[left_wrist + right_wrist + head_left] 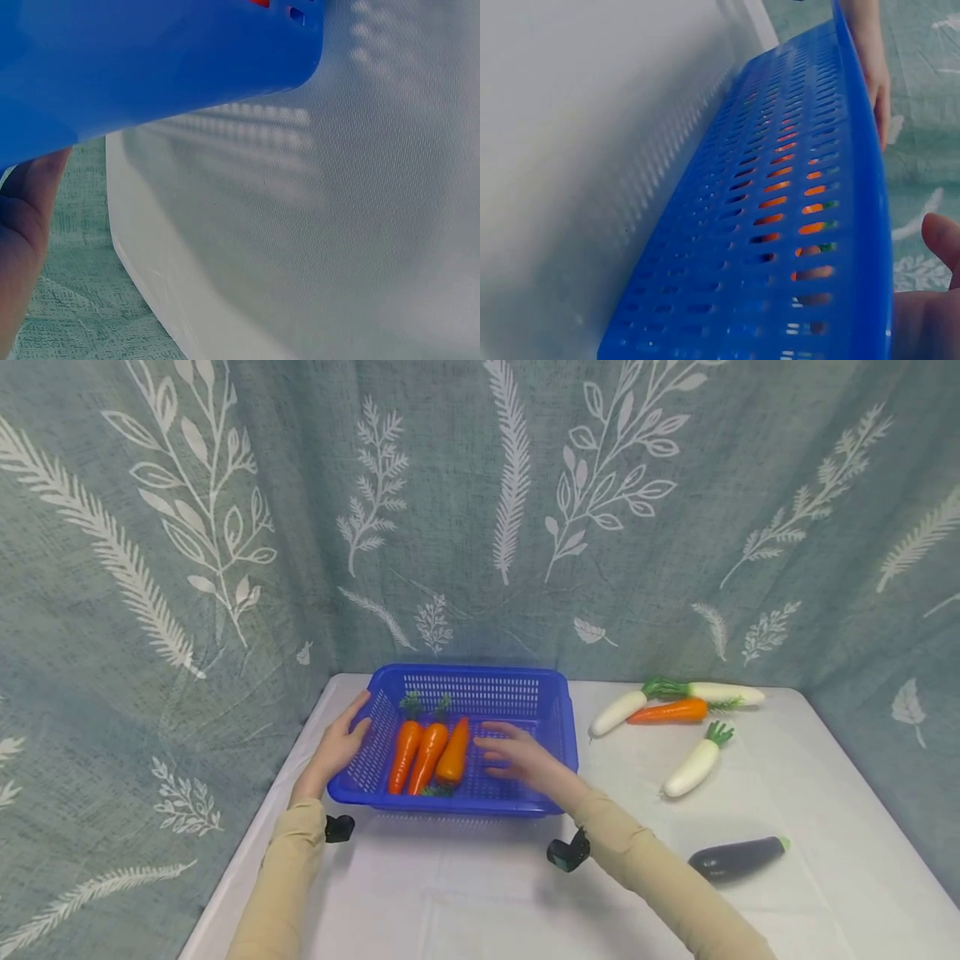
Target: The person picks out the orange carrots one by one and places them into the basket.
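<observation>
A blue plastic basket point(487, 806) with slotted walls stands on the table. Inside, in its left half, three orange carrots point(427, 756) lie side by side, the rightmost with its tip pointing to the back. My left hand point(341, 743) holds the basket's left rim, thumb over the inner side and fingers along the outside; in the left wrist view part of that hand point(26, 232) shows beside the blue wall. Over the basket's right half my right hand point(525, 760) hovers with its fingers spread, just right of the carrots and holding nothing.
On the table's right side lie several white radishes point(692, 768), another carrot point(671, 712) among them, and a dark eggplant point(738, 858) nearer the front. A blue-green curtain point(465, 527) with white leaf prints hangs behind the white table point(450, 893) and on both sides.
</observation>
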{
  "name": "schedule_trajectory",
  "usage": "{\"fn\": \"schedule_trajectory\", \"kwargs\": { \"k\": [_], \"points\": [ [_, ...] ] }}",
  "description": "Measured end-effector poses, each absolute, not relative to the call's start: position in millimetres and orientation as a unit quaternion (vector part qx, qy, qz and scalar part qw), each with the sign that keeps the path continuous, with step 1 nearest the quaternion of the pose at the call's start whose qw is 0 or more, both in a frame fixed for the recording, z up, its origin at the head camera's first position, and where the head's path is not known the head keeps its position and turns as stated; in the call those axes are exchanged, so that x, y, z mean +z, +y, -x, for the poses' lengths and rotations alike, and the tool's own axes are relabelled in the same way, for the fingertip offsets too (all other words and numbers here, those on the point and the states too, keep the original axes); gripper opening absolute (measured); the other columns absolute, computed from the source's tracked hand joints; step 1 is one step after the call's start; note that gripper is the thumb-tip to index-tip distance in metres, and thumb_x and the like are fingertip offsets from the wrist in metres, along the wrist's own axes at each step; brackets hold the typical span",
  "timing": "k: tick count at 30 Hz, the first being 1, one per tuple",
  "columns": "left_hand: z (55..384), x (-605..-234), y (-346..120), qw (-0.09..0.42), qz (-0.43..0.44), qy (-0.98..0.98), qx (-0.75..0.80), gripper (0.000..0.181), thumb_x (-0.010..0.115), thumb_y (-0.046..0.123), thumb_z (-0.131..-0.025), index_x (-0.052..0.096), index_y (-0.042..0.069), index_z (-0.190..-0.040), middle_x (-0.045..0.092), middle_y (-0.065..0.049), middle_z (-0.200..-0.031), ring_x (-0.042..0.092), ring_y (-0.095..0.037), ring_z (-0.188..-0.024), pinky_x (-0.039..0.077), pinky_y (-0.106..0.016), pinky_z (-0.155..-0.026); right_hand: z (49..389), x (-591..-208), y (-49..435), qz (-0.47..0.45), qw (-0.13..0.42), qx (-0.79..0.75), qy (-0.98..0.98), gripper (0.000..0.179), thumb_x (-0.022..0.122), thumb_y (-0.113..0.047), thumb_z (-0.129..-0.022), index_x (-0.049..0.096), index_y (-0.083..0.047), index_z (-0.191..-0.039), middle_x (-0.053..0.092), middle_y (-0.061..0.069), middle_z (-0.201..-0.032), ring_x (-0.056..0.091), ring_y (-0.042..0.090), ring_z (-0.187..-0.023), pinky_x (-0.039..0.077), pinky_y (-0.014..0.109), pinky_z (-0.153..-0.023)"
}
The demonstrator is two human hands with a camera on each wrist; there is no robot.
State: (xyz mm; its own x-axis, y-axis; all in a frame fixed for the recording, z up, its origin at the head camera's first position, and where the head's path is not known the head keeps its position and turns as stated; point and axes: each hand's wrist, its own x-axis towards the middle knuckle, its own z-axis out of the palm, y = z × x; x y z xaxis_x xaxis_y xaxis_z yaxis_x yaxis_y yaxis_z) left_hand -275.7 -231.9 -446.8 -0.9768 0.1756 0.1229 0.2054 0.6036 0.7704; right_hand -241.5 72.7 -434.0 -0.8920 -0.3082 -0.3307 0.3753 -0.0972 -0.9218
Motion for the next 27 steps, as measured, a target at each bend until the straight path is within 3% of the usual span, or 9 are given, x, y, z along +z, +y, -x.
{"fn": "schedule_trajectory", "kwargs": {
  "k": [15,22,27],
  "points": [
    [276,-446,-234,0.008,0.107,-0.894,-0.436,0.051,0.039,0.009,-0.105,0.024,-0.002,-0.152,0.019,-0.023,-0.158,0.018,-0.043,-0.144,0.015,-0.056,-0.117,237,-423,93,-0.016,0.228,-0.753,0.617,0.055,0.052,-0.007,-0.099,0.032,0.002,-0.149,0.041,0.025,-0.142,0.038,0.045,-0.132,0.039,0.052,-0.108],
    [275,-447,-234,0.008,0.111,-0.893,-0.436,0.051,0.039,0.009,-0.105,0.024,-0.003,-0.152,0.02,-0.023,-0.158,0.019,-0.043,-0.144,0.015,-0.055,-0.117,237,-418,102,-0.008,0.217,-0.743,0.633,0.053,0.052,-0.007,-0.099,0.034,0.001,-0.148,0.042,0.026,-0.143,0.049,0.034,-0.119,0.04,0.053,-0.107],
    [275,-446,-234,0.009,0.11,-0.893,-0.437,0.051,0.038,0.009,-0.105,0.024,-0.003,-0.152,0.019,-0.023,-0.158,0.018,-0.043,-0.144,0.015,-0.055,-0.118,237,-413,108,0.007,0.217,-0.741,0.635,0.055,0.051,-0.008,-0.099,0.031,0.001,-0.149,0.038,0.027,-0.145,0.049,0.033,-0.12,0.039,0.054,-0.107]
  ]
}}
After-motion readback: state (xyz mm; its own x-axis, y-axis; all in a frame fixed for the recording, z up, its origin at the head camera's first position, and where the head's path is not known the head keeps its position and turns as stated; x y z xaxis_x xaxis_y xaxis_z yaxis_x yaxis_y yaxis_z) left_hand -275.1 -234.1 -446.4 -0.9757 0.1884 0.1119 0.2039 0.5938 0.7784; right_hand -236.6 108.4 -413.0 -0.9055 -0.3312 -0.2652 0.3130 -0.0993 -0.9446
